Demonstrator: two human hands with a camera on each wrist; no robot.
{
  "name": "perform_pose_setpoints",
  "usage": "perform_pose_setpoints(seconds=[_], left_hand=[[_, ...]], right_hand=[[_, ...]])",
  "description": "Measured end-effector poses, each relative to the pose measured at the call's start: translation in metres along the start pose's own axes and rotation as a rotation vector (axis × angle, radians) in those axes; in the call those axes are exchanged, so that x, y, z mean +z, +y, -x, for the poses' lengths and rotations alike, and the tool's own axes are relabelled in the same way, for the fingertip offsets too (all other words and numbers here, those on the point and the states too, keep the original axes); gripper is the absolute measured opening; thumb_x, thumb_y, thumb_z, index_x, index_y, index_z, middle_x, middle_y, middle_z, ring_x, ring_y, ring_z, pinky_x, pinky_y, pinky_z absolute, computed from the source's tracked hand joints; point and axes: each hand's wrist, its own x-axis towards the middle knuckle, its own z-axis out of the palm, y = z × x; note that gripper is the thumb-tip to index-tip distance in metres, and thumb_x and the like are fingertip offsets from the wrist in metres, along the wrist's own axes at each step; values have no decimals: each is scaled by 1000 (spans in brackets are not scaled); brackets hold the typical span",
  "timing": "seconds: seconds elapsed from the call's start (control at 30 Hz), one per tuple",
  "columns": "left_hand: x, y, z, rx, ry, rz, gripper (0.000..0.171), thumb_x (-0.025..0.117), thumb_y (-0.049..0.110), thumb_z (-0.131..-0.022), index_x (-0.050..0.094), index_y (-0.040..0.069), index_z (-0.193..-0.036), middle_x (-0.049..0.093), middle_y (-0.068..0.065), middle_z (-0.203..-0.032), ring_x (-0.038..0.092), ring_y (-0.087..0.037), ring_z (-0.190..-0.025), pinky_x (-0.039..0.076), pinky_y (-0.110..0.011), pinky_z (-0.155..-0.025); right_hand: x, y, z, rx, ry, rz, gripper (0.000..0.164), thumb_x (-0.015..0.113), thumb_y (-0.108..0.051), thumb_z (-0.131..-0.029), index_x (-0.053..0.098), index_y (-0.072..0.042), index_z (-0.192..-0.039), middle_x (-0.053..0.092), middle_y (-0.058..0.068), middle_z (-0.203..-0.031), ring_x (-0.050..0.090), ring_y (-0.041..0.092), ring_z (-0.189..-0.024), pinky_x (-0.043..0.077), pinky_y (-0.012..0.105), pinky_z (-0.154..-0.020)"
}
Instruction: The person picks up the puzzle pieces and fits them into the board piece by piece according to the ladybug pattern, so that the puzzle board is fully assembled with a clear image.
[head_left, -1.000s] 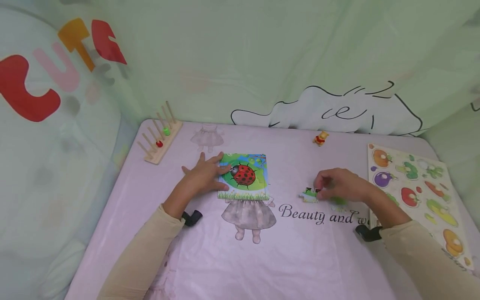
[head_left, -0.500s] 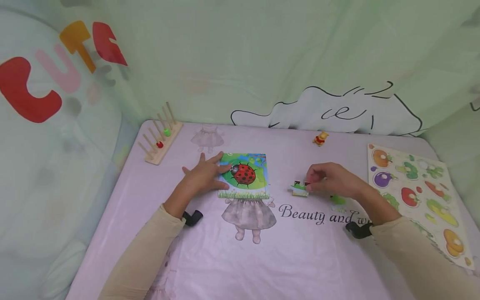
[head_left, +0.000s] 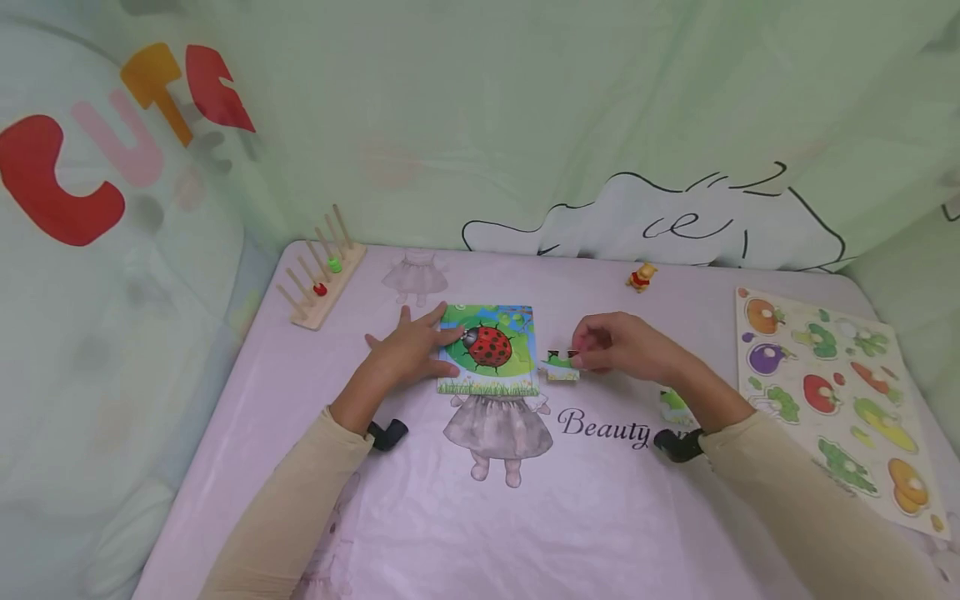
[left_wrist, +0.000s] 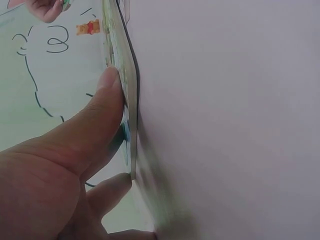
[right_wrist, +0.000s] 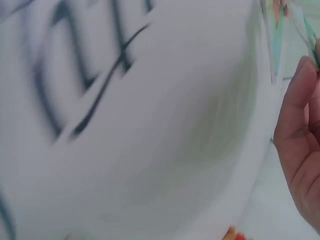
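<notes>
A ladybug jigsaw puzzle (head_left: 517, 367) lies flat near the middle of the table. My left hand (head_left: 408, 348) rests on its left edge with fingers spread. From the left wrist view, the thumb (left_wrist: 100, 107) lies on top of the puzzle at its edge. A puzzle piece (head_left: 562, 372), green above with a pale grassy lower border, is pinched between the thumb and fingers of my right hand (head_left: 630, 343). It is held just right of the puzzle, seemingly above the table. A second green puzzle piece (head_left: 675, 406) lies on the table, partly behind the right wrist.
A wooden peg stand (head_left: 330, 287) with a red and a green bead is at the back left. Toward the back right sits a small bear figurine (head_left: 642, 277). A wooden vegetable puzzle board (head_left: 798, 367) lies at the right. Printed curtains (head_left: 420, 125) surround the table.
My right hand has carried the puzzle piece leftward across the table, close to the ladybug puzzle's right side. The left hand has stayed on the puzzle, which has shifted very slightly.
</notes>
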Motion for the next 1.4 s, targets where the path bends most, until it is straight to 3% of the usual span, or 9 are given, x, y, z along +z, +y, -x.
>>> perform_pose_setpoints(seconds=[0.43, 0.77, 1.1, 1.4], left_hand=[[-1, 0, -2, -2, -16, -10, 79, 76, 52, -86, 38, 43, -155, 3, 9, -173, -11, -50, -154, 5, -92, -97], [2, -1, -2, 3, -7, 4, 77, 75, 51, -88, 37, 44, -155, 2, 9, -173, -12, -50, -154, 2, -92, -97], [7, -1, -1, 10, 126, 86, 72, 84, 41, -83, 54, 34, -149, 20, 3, -172, -3, -54, -154, 1, -94, -92], [10, -2, -2, 14, 130, 118, 68, 84, 40, -83, 56, 36, -145, 20, 5, -172, -6, -51, -155, -3, -93, -93]], right_hand=[[20, -33, -30, -16, -61, -145, 16, 73, -8, -94, 68, -2, -107, 70, 13, -99, 68, 26, -85, 60, 34, -80], [35, -40, -44, -16, -94, -184, 16, 73, -6, -93, 69, -1, -107, 71, 13, -99, 68, 23, -84, 60, 35, -80], [45, -42, -52, -27, -99, -158, 13, 73, -7, -93, 71, -2, -105, 70, 10, -89, 66, 17, -75, 56, 29, -74], [55, -50, -53, 1, -76, -143, 15, 75, -8, -92, 71, -1, -105, 71, 6, -85, 67, 17, -72, 55, 28, -72]])
